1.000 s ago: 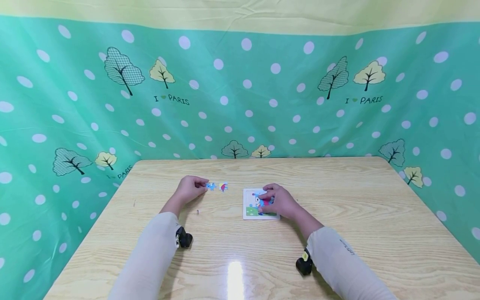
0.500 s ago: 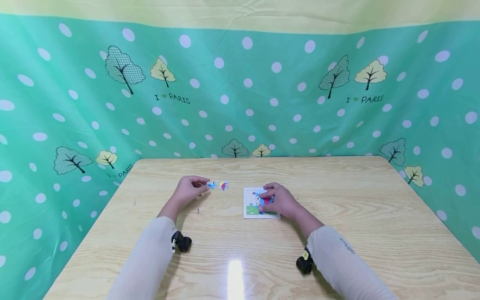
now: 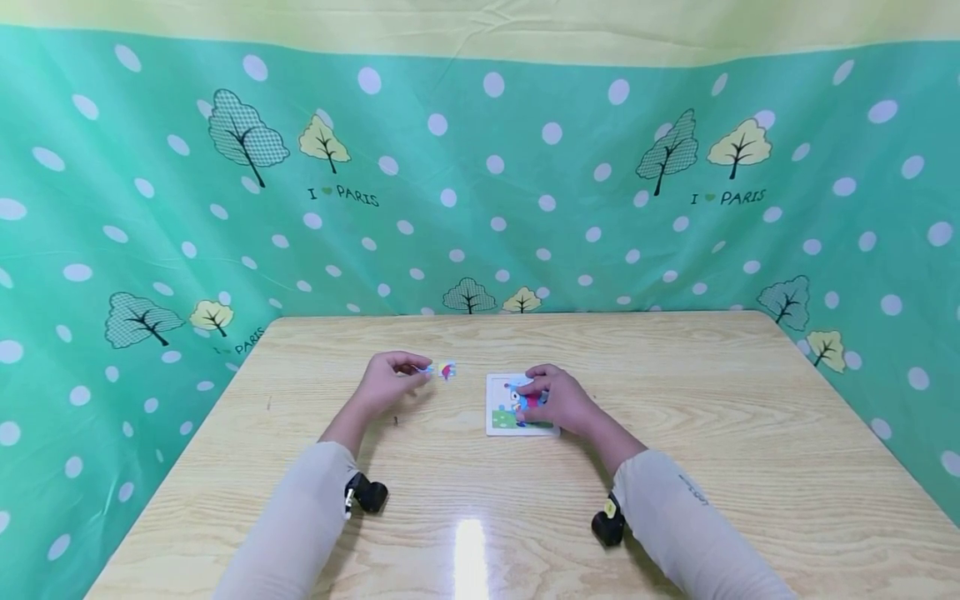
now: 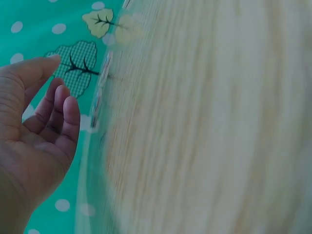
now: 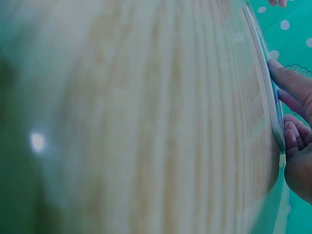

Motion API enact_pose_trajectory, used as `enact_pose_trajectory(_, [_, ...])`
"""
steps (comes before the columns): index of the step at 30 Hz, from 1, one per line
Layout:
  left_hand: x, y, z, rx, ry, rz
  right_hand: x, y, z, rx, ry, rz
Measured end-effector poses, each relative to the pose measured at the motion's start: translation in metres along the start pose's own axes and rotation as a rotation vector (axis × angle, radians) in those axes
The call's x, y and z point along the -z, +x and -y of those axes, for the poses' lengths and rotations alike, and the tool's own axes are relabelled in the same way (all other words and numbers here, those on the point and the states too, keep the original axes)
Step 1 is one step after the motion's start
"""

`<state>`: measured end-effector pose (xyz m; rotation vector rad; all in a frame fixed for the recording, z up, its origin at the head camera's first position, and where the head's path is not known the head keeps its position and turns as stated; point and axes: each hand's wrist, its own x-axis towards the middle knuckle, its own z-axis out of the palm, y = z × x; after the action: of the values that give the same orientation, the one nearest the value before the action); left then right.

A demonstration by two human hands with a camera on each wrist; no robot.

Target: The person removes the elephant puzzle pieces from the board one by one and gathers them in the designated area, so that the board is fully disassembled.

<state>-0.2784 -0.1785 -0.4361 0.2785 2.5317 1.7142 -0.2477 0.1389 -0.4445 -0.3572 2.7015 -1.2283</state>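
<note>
My left hand reaches over a small blue puzzle piece, its thumb and forefinger pinching at either side. Most of that piece is hidden by the fingertips. In the left wrist view the thumb lies across the forefinger, and the other fingers are bent. Just right of it lies a second puzzle piece, yellow and red. My right hand rests on a white-framed puzzle board, thumb and forefinger spread over a blue and red cartoon figure. The right wrist view shows fingertips against the board edge-on.
A pale wood-grain table carries everything. Behind and at the sides hangs a green dotted cloth with printed trees. A tiny dark fleck lies below the left hand. Black wrist cameras sit under both sleeves.
My left hand has shifted slightly right, so its fingers now cover most of the blue puzzle piece. The right hand and the board have stayed in place.
</note>
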Motion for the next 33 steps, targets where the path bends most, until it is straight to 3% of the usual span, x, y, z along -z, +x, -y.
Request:
enact_pose_trajectory(7, [-0.009,-0.003,-0.008,-0.039,0.031,0.012,0.0,0.001,0.0,0.004,-0.001,0.0])
enact_pose_trajectory(14, [-0.016,-0.005,-0.013,-0.016,0.021,0.046,0.0,0.001,0.0,-0.002,-0.009,-0.005])
enact_pose_trajectory(27, [-0.029,-0.009,-0.02,-0.081,-0.016,0.105,0.0,0.0,-0.001,-0.014,0.018,-0.011])
enact_pose_trajectory(33, [-0.038,-0.011,-0.025,-0.046,-0.016,0.127,-0.001,0.0,0.0,-0.023,0.012,-0.017])
